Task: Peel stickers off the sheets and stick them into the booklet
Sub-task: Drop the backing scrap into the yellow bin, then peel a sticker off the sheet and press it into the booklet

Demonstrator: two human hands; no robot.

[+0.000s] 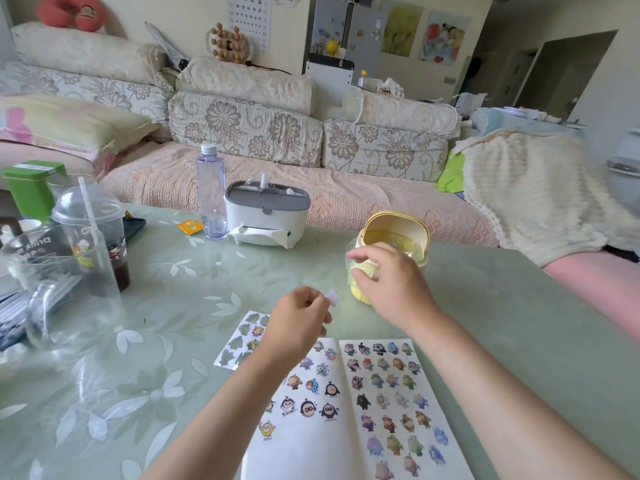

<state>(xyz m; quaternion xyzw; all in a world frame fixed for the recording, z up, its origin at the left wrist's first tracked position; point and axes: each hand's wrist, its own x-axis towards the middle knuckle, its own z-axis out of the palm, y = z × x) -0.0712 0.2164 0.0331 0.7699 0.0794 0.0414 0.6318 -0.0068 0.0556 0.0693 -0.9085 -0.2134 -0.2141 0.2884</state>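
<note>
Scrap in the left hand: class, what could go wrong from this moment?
1. The pale scrap, pinched by the left hand, may cling to the fingers or drop short of the yellow bin.
2. The right hand, at the bin's front, may knock it over.
3. The left forearm crosses the booklet and may shift it.

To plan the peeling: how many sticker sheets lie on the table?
1. The sticker sheet lies left of the open booklet, partly hidden by the left hand, which pinches a small white piece. Others may lie under the booklet.
</note>
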